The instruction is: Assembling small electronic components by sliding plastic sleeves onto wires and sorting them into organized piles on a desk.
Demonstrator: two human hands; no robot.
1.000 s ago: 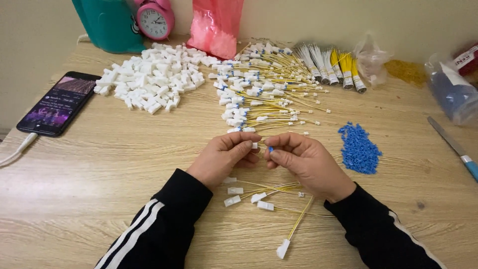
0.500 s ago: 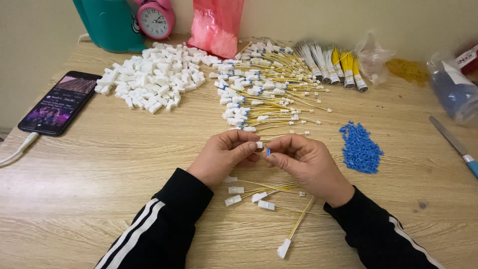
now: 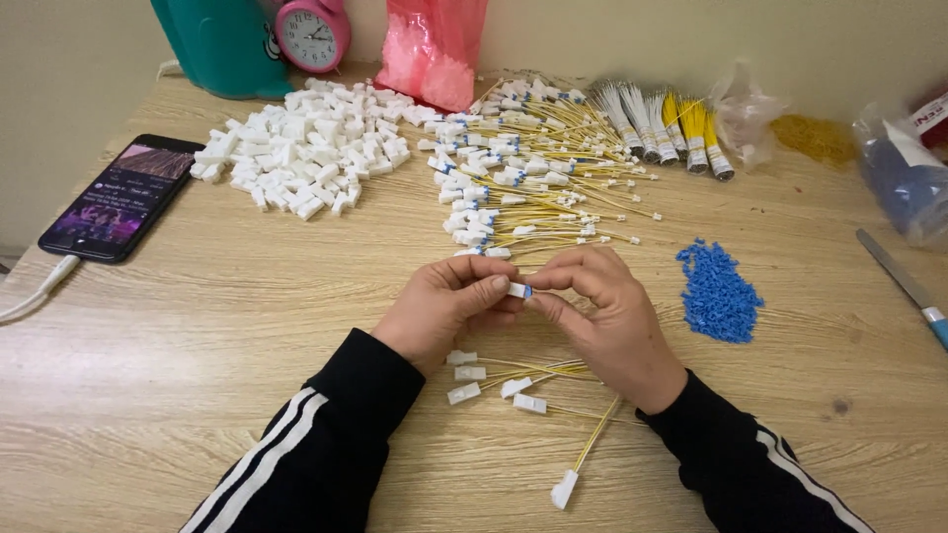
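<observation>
Two hands meet over a wooden tabletop [image 3: 197,326], the grip of each narrowed to fingertips on one small white plastic connector with a blue tip [image 3: 519,290]. The left hand [image 3: 449,306] pinches it between thumb and forefinger from 9 o'clock; the right hand [image 3: 602,306] closes on it from 3 o'clock, fingers curled. Both wrists wear black sleeves with white stripes [image 3: 296,444].

Just below the hands, at 6 o'clock, lie a few thin yellow cables ending in white plugs [image 3: 513,385], one trailing toward the near edge. At 12 o'clock, just beyond the knuckles, spreads a large heap of yellow cables with white and blue ends [image 3: 523,168]. At 3 o'clock sits a small pile of loose blue plastic bits [image 3: 718,293]. At 10 o'clock, well apart, is a mound of white plastic housings [image 3: 306,148], and at 9 o'clock a black smartphone with a lit screen [image 3: 123,195], a white cord at its near end.

Along the far edge stand a teal container [image 3: 222,44], a pink round alarm clock [image 3: 311,35] and a pink plastic bag [image 3: 434,49].
</observation>
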